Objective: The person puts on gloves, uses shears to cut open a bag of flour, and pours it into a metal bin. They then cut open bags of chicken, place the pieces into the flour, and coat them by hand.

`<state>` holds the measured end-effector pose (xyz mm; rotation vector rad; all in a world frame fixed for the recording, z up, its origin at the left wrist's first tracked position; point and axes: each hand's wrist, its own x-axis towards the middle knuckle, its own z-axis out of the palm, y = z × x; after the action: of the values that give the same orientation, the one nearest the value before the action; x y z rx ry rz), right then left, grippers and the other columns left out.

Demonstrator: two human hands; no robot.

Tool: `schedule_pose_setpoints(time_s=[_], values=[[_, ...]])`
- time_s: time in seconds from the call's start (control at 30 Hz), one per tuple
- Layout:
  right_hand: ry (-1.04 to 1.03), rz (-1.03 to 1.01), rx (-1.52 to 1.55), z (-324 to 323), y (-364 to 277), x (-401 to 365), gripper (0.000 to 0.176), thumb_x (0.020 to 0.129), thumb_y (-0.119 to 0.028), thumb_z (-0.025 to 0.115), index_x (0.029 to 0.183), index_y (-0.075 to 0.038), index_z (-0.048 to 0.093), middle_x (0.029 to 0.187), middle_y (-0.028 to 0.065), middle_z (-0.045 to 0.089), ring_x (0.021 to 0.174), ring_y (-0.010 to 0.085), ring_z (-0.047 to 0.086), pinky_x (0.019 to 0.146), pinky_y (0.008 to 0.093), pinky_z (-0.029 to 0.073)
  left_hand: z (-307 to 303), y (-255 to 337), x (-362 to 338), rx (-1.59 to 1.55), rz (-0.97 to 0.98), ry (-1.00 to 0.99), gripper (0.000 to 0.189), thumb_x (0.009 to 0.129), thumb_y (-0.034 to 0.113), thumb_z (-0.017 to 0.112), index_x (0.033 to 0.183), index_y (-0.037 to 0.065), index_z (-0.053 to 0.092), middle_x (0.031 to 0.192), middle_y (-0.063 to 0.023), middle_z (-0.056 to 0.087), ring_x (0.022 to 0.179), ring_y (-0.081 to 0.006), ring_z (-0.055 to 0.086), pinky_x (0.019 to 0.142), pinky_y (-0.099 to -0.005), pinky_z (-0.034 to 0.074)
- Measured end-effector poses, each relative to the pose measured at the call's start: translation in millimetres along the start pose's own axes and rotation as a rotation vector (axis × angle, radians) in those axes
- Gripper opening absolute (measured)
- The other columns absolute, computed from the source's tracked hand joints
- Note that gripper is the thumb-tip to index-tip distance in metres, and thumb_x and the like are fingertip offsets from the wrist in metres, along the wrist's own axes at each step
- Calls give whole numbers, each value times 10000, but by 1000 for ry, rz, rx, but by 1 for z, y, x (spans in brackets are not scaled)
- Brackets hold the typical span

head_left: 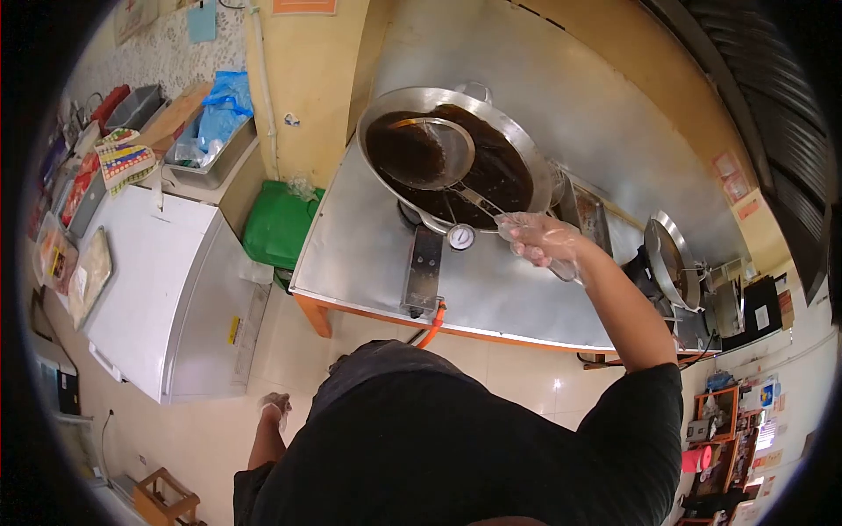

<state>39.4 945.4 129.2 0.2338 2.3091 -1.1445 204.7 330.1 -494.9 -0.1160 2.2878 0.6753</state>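
My right hand (pixel 545 240), in a clear plastic glove, is closed around the handle of a round mesh skimmer (pixel 456 149). The skimmer's bowl lies over the dark oil in a large metal wok (pixel 524 140), partly dipped in it as far as I can see. A dial thermometer (pixel 460 237) sits at the wok's near rim, just left of my right hand. Down at my side hangs my left hand (pixel 274 404), also gloved; its fingers are loosely bent and apart, and nothing shows in them.
The wok stands on a metal-topped table (pixel 351 254) with a burner control box (pixel 423 272) and orange hose (pixel 432 324). A second wok (pixel 675 259) is at right. Left are a white chest freezer (pixel 158 272), a green container (pixel 279 226) and a metal tray (pixel 215 171).
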Motion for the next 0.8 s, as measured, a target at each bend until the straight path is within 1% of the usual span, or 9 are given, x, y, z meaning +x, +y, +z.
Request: schedule_pose_setpoints(time_s=[0.1,0.2,0.3,0.4,0.43,0.5,0.57,0.67,0.8], values=[[-44,11,242,3,17,-25,504,940,-216,582,1379,-57,390,729,-15,508,479,7,389,374,149,299,10,-25,28,-230,-79,-21,261,928,254,481,914,67,662,860,-75,712,768,-180,683,672,-316,510],[-42,-13,388,11,41,-44,542,928,-175,609,1386,-24,362,730,1,510,470,10,388,368,148,294,-54,78,-58,-172,-228,-59,202,931,220,498,921,92,653,917,-83,705,808,-181,679,652,-335,505],[29,-29,548,32,34,-72,614,909,-138,633,1416,-2,315,734,14,516,458,9,384,361,146,288,-2,-31,31,540,184,-75,321,881,399,530,998,136,671,989,-160,688,882,-367,664,726,-498,502],[56,-66,651,39,41,-83,623,907,-141,636,1419,2,311,738,16,519,468,6,385,360,145,285,18,-6,7,-425,-348,-95,295,950,294,484,840,86,662,777,-84,702,675,-191,666,605,-342,499],[91,-77,670,40,43,-85,617,907,-140,635,1415,1,315,740,17,520,469,5,382,360,144,284,18,-9,10,-49,-131,-131,324,942,324,497,815,86,677,758,-66,698,676,-178,662,615,-337,498],[164,-99,708,43,47,-90,604,907,-137,633,1409,-2,325,743,19,523,472,4,375,360,141,282,29,-25,-10,-247,-28,19,346,949,333,494,796,86,682,750,-51,697,673,-169,660,619,-335,496],[259,-176,780,46,56,-88,578,912,-130,620,1403,-15,335,750,24,527,473,12,370,363,144,288,-1,32,-31,-357,-426,-100,385,962,354,479,793,82,694,743,-40,695,664,-172,654,622,-330,490],[371,-218,884,54,83,-73,545,920,-118,600,1396,-39,349,760,32,533,477,24,366,370,150,299,-7,48,-47,-258,-386,-97,385,977,349,453,850,75,691,784,-50,698,698,-173,652,625,-327,483],[475,-186,1009,84,141,-38,521,926,-110,584,1393,-66,357,771,39,541,484,37,374,377,160,307,0,41,-53,595,72,-117,320,904,379,493,1073,152,642,1112,-124,673,1061,-313,635,848,-441,512]])
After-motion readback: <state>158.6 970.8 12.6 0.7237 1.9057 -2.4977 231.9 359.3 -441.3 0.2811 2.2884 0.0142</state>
